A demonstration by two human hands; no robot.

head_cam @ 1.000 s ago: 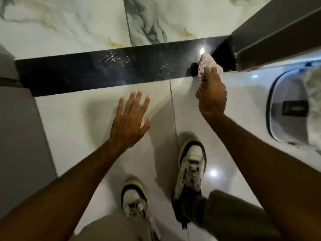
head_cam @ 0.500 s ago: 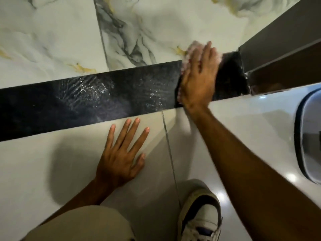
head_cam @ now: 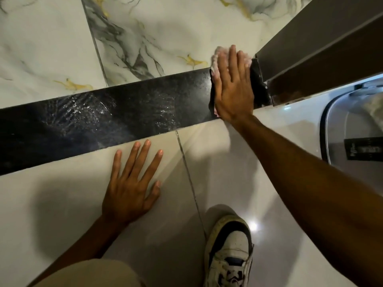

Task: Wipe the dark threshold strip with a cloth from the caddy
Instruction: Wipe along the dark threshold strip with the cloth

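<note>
- Right hand [head_cam: 233,88] flat, fingers spread, pressing pink cloth [head_cam: 216,59] on threshold strip [head_cam: 124,114], far right end.
- Left hand [head_cam: 130,183] open, empty, braced on floor tile [head_cam: 51,204].
- Cloth likely soft, light; palm pressure suits it.

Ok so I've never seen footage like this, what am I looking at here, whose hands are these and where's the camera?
The camera sits on a person's head, looking down at their own arms while they crouch on a floor. The right hand lies flat, pressing a pinkish cloth onto the right end of the dark threshold strip, beside a door frame. The left hand rests spread on the pale floor tile, apparently for support. Marbled tile lies beyond the strip, which shows whitish smears. One sneaker shows below, and a plastic caddy at the right edge.
</note>
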